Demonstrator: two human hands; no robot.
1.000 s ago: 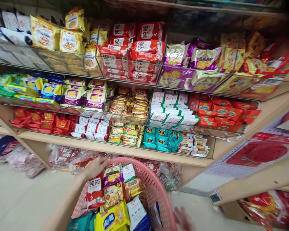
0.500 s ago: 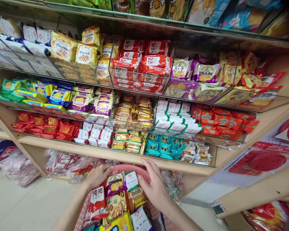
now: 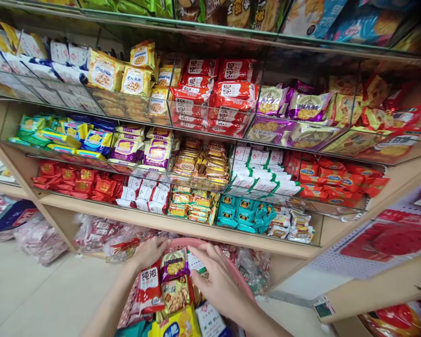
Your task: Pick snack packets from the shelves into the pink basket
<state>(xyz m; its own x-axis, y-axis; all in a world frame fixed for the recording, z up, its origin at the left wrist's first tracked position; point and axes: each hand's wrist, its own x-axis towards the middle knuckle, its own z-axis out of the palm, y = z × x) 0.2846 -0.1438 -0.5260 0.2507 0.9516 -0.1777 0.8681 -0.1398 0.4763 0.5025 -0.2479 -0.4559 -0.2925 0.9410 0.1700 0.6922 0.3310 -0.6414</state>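
A pink plastic basket [image 3: 240, 276] full of snack packets is at the bottom centre. My left hand [image 3: 149, 255] is at its far left rim, fingers curled over the edge. Above the packets on the right side, my right hand [image 3: 214, 276] is open with its fingers stretched out. It partly covers a white and green packet [image 3: 195, 263]. Close by in the basket lie a purple biscuit packet [image 3: 174, 266], a red and white packet [image 3: 149, 288], a gold packet [image 3: 176, 295], a yellow packet [image 3: 178, 323] and a white packet [image 3: 210, 318].
Wooden shelves [image 3: 126, 213] with clear dividers rise ahead, holding rows of small snack packets. Teal packets [image 3: 243, 213] and red packets [image 3: 79, 180] fill bottom bins. Plastic bags of goods [image 3: 98, 234] sit beneath. At right stands a white perforated panel [image 3: 351, 252].
My right hand has moved from the basket's right rim inward over the packets, covering more of the white and green one. My left hand stays at the rim. The view has shifted slightly left.
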